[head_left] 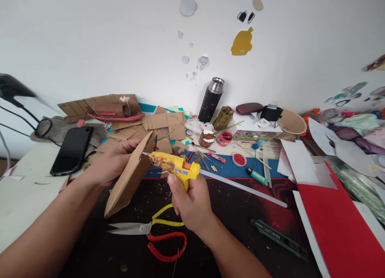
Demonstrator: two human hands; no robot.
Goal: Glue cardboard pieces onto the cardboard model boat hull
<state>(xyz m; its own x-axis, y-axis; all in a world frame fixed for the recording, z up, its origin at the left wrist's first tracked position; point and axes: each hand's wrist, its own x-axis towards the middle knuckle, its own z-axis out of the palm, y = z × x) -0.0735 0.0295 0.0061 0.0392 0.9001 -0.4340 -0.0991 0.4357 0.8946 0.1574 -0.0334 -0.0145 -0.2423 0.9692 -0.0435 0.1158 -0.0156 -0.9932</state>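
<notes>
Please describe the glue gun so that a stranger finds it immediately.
Over the dark mat, the right hand holds the glue gun toward the cardboard piece in the left hand. It is brown-stained yellow and, unlike the scissors below, has a long pale stick at its back.

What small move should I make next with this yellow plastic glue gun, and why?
I'd probably squeeze a little glue onto the upper edge of the brown folded cardboard piece: your left hand holds it, your right hand has the yellow plastic glue gun with its tip at or very near that edge, and a long translucent glue stick extends from the back.
</notes>
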